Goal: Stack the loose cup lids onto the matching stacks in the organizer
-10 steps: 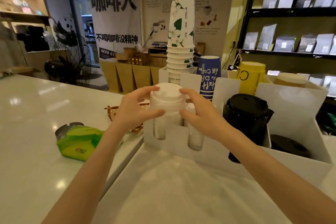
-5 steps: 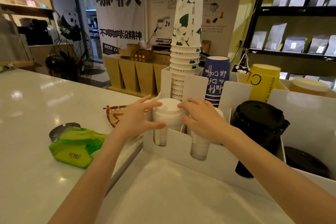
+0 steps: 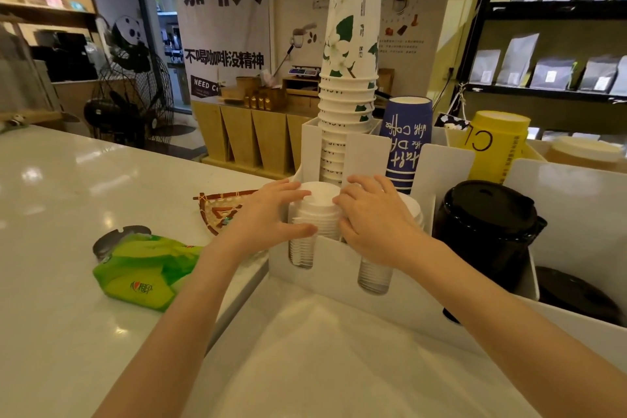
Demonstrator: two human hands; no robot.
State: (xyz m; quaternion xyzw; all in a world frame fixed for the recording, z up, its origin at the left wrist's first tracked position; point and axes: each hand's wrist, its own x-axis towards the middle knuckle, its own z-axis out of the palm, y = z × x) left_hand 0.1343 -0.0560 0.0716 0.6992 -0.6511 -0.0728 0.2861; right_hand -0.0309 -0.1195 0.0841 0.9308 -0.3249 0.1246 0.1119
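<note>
A stack of white cup lids [image 3: 320, 210] sits in the front-left slot of the white organizer [image 3: 417, 302]. My left hand [image 3: 271, 217] grips its left side, thumb low and fingers at the top lid. My right hand [image 3: 376, 220] holds the stack's right side and covers much of a second white lid stack [image 3: 412, 205] in the neighbouring slot. A stack of black lids [image 3: 488, 227] fills the slot further right, and more black lids [image 3: 576, 295] lie low at the far right.
Tall stacks of paper cups stand behind the lids: white with green leaves [image 3: 351, 78], blue [image 3: 405, 142], yellow [image 3: 497, 146]. A green tissue pack [image 3: 142, 268] and a small woven tray [image 3: 224, 210] lie on the white counter [image 3: 68, 207] to the left.
Both hands have lowered the white lid stack into the front-left slot; it sits deeper than a second ago. The camera has moved closer and tilted.
</note>
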